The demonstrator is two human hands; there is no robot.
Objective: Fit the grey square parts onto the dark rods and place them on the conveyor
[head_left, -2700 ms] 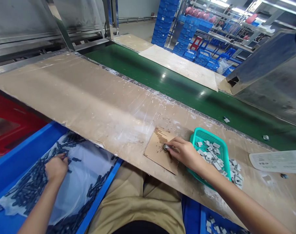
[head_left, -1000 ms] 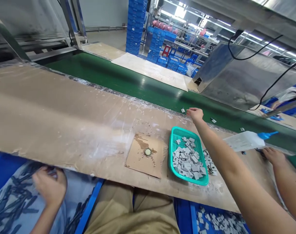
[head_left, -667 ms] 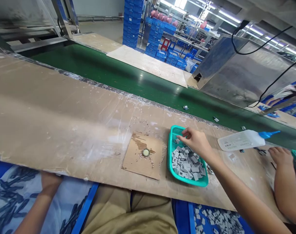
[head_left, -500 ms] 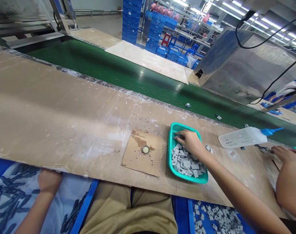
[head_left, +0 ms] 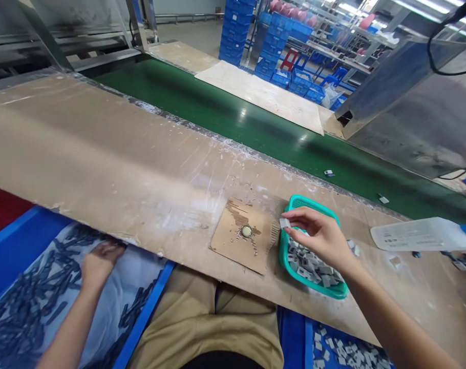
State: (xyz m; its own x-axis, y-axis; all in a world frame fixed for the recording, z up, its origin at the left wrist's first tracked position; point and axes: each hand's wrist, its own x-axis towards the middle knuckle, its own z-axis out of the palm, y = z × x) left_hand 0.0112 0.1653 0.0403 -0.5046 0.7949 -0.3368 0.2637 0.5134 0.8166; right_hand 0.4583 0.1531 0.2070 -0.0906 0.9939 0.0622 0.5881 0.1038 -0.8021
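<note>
Right, in the head view your right hand (head_left: pixel 325 238) has a grey piece (head_left: pixel 284 223) pinched at its fingertips, by the green basket's (head_left: pixel 283 252) near-left rim. Your left hand (head_left: pixel 100 259) is in the blue bin (head_left: pixel 14 253) among dark parts (head_left: pixel 23 297); can't tell whether it grips one. At least two pieces are out on the belt (head_left: pixel 217 107) already, a heap remains in the basket, and the held one is apart from the round cap (head_left: pixel 247 231) on the cardboard (head_left: pixel 223 234).
</note>
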